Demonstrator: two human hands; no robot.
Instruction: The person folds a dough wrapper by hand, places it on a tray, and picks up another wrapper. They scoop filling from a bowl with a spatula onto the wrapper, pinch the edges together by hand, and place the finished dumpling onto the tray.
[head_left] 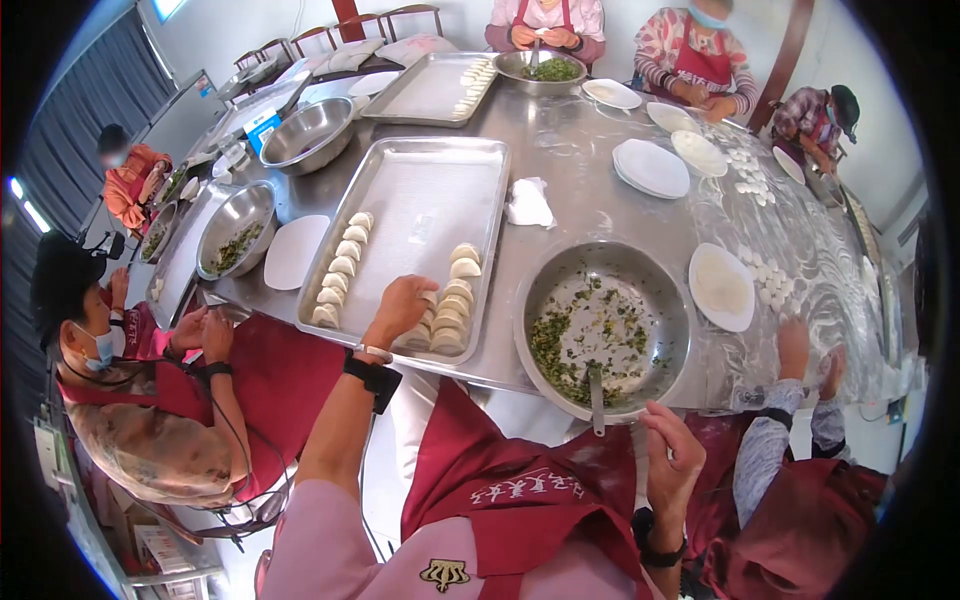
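Note:
My left hand [402, 308] reaches over the metal tray [397, 185], its fingers closed around a dumpling [429, 297] at the left of the right-hand cluster. Folded dumplings [452, 318] sit close together under and beside the fingertips. Another row of dumplings [343, 265] lines the tray's left side. My right hand [672, 455] is raised by the near rim of a large steel bowl [668, 300], fingers loosely bent and apart, with nothing seen in them. Chopped green filling [560, 340] covers part of the bowl, and a spoon [597, 400] leans on its near edge.
Round wrappers lie on a white plate [721, 287] at right, near floured dough pieces [768, 280]. Stacked plates [651, 168] and a crumpled white cloth [530, 202] are farther back. A co-worker [150, 400] sits at left; another person's hands [794, 350] are at right.

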